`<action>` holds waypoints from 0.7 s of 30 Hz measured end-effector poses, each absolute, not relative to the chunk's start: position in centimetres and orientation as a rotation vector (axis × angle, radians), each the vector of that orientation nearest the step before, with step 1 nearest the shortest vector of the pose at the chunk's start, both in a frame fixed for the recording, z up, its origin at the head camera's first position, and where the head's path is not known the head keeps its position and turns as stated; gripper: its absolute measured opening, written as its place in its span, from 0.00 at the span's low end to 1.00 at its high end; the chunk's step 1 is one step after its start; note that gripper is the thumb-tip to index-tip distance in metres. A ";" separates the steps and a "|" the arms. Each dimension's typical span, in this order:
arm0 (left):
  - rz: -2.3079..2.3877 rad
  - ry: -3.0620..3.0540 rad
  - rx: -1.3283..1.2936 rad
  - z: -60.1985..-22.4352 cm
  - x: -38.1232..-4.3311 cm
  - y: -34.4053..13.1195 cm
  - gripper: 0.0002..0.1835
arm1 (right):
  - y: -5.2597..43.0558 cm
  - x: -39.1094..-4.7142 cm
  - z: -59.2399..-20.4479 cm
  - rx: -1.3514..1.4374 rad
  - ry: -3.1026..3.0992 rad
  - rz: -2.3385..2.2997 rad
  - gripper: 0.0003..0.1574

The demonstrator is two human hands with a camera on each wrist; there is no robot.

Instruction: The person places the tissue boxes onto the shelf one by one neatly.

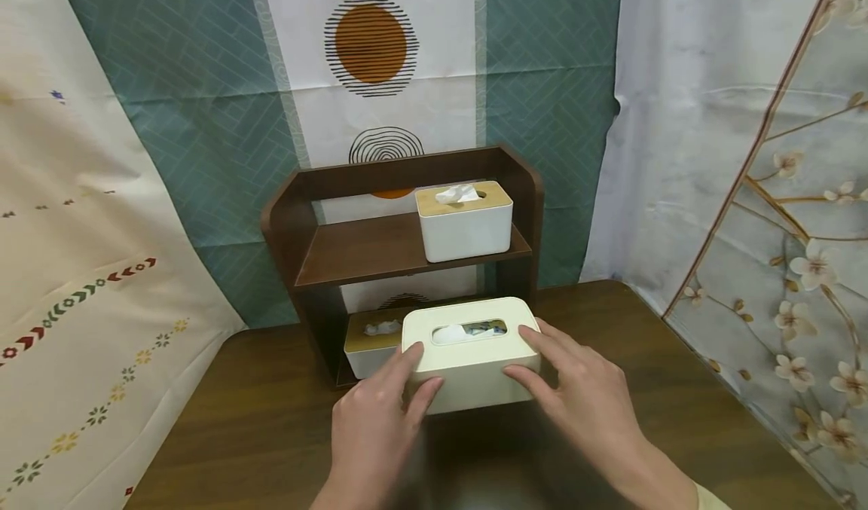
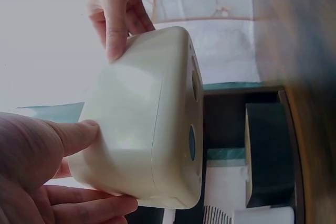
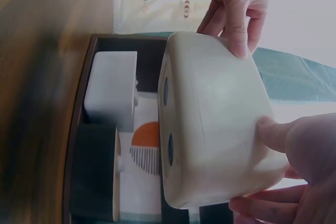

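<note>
A cream tissue box with an oval slot in its top is held up in front of the shelf. White tissue shows in the slot. My left hand grips its left end, thumb on the near face. At the right end my right hand holds it the same way. Both wrist views show the box's underside with two round holes, and the thumbs pressing its near face. On the upper shelf, at the right, sits a white tissue box with a wooden lid. Another wooden-lidded box stands low at the left, partly hidden.
The dark brown two-tier shelf stands at the back of the wooden table. Beside the low white box, a dark-looking box appears in the right wrist view. Patterned cloths hang behind and on both sides.
</note>
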State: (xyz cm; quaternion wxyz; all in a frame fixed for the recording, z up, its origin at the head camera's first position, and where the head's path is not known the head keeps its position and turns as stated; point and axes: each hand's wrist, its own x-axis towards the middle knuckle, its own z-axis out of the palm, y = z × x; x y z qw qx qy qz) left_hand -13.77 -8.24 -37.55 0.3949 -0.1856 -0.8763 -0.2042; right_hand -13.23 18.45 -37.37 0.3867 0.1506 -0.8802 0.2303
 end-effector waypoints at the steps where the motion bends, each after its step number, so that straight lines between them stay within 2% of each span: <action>1: -0.517 -2.217 -0.466 -37.5 -13.7 -8.4 0.28 | 18.3 -13.3 -37.3 0.390 -2.239 0.585 0.38; 21: -0.467 -2.167 -0.390 -34.5 -11.9 -12.4 0.31 | 15.1 -13.9 -34.7 0.540 -2.216 0.649 0.37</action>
